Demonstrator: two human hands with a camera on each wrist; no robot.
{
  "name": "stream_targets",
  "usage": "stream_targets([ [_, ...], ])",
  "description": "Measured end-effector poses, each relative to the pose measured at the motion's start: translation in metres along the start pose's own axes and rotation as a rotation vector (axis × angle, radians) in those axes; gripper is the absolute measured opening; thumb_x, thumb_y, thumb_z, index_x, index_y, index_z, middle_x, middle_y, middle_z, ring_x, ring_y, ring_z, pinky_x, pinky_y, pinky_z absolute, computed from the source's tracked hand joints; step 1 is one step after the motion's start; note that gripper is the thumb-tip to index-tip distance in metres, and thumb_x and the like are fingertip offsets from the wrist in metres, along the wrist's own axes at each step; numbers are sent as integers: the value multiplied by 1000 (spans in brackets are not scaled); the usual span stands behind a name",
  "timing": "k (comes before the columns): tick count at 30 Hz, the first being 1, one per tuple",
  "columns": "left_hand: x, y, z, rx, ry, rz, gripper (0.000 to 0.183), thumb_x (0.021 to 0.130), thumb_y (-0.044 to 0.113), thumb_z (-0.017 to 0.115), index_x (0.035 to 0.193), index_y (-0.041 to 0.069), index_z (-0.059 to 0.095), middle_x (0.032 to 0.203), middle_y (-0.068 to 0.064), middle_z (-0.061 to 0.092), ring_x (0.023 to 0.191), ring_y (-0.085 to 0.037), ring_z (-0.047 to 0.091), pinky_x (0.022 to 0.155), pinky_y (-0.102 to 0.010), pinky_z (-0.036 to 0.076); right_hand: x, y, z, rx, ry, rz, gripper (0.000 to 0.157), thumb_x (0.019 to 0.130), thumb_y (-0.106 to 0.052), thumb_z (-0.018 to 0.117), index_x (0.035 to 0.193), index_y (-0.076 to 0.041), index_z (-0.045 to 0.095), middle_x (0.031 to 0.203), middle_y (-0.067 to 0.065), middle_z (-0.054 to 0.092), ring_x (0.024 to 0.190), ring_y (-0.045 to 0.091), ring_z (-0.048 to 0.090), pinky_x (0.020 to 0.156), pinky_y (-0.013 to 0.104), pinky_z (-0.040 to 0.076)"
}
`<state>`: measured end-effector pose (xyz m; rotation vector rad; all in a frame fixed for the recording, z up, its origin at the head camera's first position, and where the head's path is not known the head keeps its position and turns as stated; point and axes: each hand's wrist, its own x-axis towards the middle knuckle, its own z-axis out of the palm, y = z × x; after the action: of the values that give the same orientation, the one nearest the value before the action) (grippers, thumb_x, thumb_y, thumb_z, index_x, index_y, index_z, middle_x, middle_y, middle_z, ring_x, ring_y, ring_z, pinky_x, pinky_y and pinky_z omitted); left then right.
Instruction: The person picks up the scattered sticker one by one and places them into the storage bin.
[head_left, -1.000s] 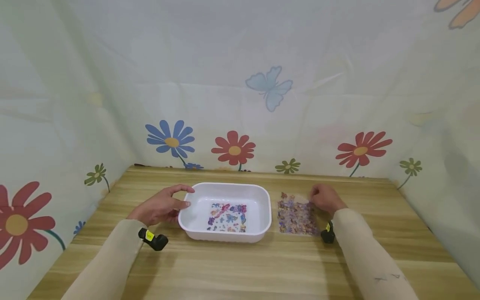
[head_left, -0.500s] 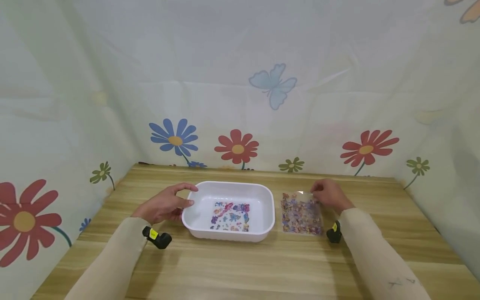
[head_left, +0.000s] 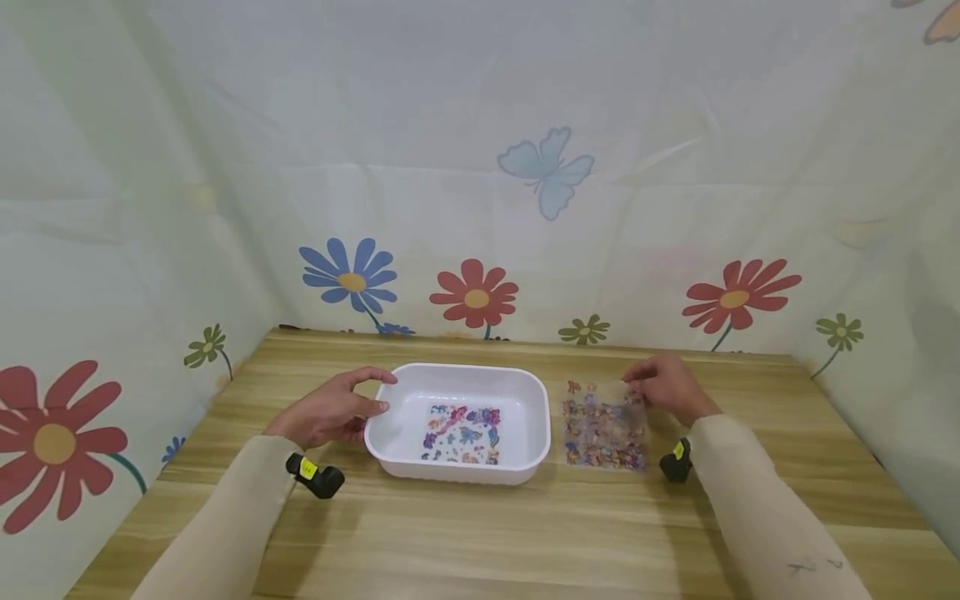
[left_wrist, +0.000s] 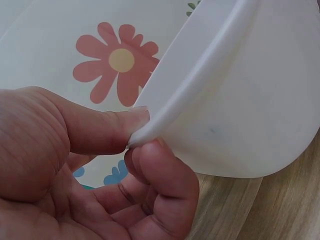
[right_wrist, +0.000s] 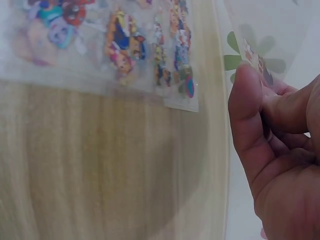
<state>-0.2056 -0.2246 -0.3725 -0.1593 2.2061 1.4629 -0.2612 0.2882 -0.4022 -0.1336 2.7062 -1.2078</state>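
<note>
In the left wrist view my left hand (left_wrist: 100,160) pinches the rim of a white plastic tray (left_wrist: 250,100) between thumb and curled fingers. Inside the tray (head_left: 527,417), a clear sheet of colourful stickers (head_left: 461,433) lies flat on the bottom. To the right of it, more clear sticker sheets (head_left: 600,433) with small cartoon figures lie overlapped on the table. My right hand (head_left: 670,390) is at their far right corner. Its thumb and forefinger pinch the edge of a clear sticker sheet (right_wrist: 255,61), raised off the sheets (right_wrist: 125,45) beneath. How many sheets overlap I cannot tell.
The wooden table (head_left: 450,542) runs back to a white cloth backdrop (head_left: 420,192) printed with flowers and a butterfly. Similar cloth hangs at both sides. A black wrist camera (head_left: 315,477) is strapped on the left sleeve, another camera (head_left: 677,461) on the right.
My right hand has moved slightly to the right, and the sticker sheet's far edge has been lifted, shifting the overlapped prints. The left hand keeps its grip on the tray. The head view has shifted slightly.
</note>
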Motion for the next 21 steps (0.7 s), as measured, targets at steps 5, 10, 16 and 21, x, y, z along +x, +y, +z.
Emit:
stream_targets([
  [5, 0, 0, 0, -4, 1, -4, 56, 100, 14, 68, 152, 20, 47, 137, -20, 55, 82, -26, 62, 66, -29, 53, 0, -3, -3, 8, -8, -8, 23, 100, -1, 60, 119, 8, 71, 117, 26, 71, 86, 19, 66, 74, 30, 57],
  [10, -1, 2, 0, -2, -4, 4, 56, 101, 14, 68, 152, 20, 46, 137, -21, 54, 82, -26, 61, 66, -30, 53, -2, -9, -10, 15, -8, -50, 24, 100, 2, 59, 119, 9, 71, 115, 28, 71, 83, 19, 66, 70, 28, 57],
  [16, -2, 2, 1, 1, 0, 2, 56, 101, 13, 68, 152, 20, 46, 137, -20, 54, 81, -25, 61, 66, -30, 52, -5, -18, -15, 48, -39, -46, 24, 101, 2, 57, 120, 11, 70, 116, 28, 71, 85, 18, 67, 73, 29, 60],
  [21, -2, 2, 1, -8, -7, 2, 57, 101, 13, 68, 152, 20, 46, 137, -21, 54, 80, -25, 61, 66, -30, 52, -6, -24, -19, 71, -41, -43, 25, 103, 1, 56, 122, 11, 69, 113, 26, 71, 84, 17, 68, 73, 29, 61],
])
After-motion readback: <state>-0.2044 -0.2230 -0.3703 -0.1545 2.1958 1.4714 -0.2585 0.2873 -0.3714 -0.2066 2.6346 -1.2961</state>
